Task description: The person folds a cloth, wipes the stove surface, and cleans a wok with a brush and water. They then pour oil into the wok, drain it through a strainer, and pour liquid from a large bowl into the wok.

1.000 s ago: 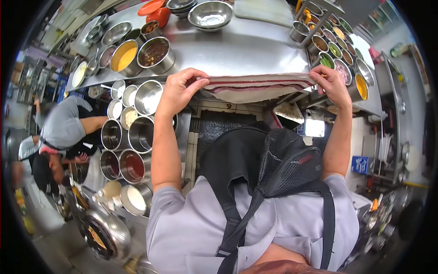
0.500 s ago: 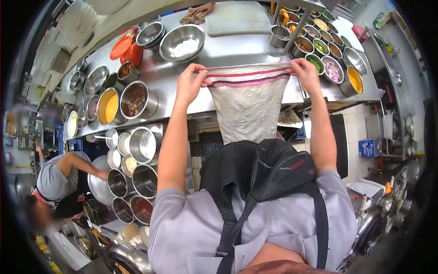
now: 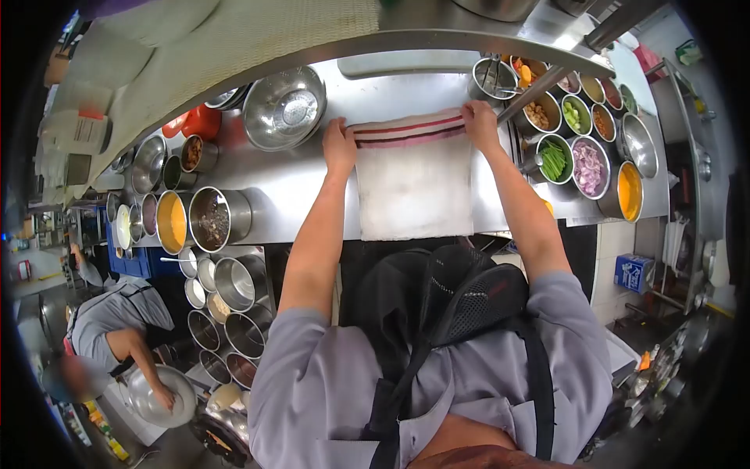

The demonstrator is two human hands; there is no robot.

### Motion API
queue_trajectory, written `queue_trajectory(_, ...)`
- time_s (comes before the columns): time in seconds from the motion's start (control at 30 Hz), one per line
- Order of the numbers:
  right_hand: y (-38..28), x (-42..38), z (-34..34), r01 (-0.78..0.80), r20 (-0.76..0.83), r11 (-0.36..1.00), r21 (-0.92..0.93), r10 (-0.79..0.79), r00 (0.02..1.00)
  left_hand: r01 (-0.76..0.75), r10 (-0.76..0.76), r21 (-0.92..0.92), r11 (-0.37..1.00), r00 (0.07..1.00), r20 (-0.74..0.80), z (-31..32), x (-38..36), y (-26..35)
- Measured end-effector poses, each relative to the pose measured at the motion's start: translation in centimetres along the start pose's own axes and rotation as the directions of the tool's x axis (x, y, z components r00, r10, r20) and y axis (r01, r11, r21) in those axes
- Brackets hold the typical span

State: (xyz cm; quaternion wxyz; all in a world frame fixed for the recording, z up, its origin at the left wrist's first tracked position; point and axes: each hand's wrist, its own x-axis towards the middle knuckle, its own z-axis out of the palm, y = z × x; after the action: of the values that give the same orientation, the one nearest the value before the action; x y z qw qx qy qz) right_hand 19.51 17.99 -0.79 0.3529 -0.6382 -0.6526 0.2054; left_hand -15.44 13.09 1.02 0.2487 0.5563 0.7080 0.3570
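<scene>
A pale cloth [image 3: 414, 187] with red, dark and pink stripes along its far end is spread flat on the steel counter [image 3: 301, 184], its near edge by the counter's front edge. My left hand [image 3: 339, 147] pinches the cloth's far left corner. At the far right corner, my right hand [image 3: 480, 123] grips the cloth with fingers closed. A shiny steel bowl [image 3: 284, 108] stands on the counter beyond my left hand. Close to my right hand is a steel pot [image 3: 494, 78] with utensils in it.
Right of my right arm stand several steel containers, with green vegetables [image 3: 553, 160], chopped onion [image 3: 588, 167] and orange sauce [image 3: 629, 191]. Pots, one with yellow liquid [image 3: 171, 222], line the left. A shelf edge [image 3: 406, 39] crosses above. Another person [image 3: 117, 320] holds a large bowl [image 3: 160, 396] at left.
The cloth hung from both hands over the counter's edge; now it lies flat on the counter. My view has shifted forward, and the other person's large bowl has moved nearer to that person.
</scene>
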Motion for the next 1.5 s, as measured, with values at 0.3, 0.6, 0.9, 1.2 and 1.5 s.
queue_trajectory(0.3, -5.6, -16.7, 0.0, 0.363, 0.331, 0.873, -0.325, -0.254, 0.909, -0.425, 0.322, 0.473, 0.772, 0.903, 0.286, 1.3, -14.5, 0.9)
queue_trajectory(0.6, -3.9, -10.3, 0.0, 0.255, 0.14, 0.938, -0.235, -0.226, 0.964, -0.411, 0.311, 0.526, 0.745, 0.911, 0.271, 2.9, -8.6, 0.2)
queue_trajectory(0.9, -0.1, -8.2, 1.8, 0.286, 0.066, 0.873, -0.394, -0.283, 0.957, -0.385, 0.192, 0.654, 0.651, 0.917, 0.349, 5.0, -3.6, -1.1)
queue_trajectory(1.2, -3.9, -23.8, -5.4, -0.01, -0.235, 1.0, -0.012, 0.007, 0.972, -0.233, 0.243, -0.078, 0.969, 0.859, 0.45, -5.8, -19.0, -0.5)
queue_trajectory(1.5, 2.4, -32.5, 1.3, -0.677, 0.143, 0.731, 0.091, 0.663, 0.735, 0.499, -0.404, 0.065, 0.864, 0.612, 0.68, -5.5, -23.9, -13.6)
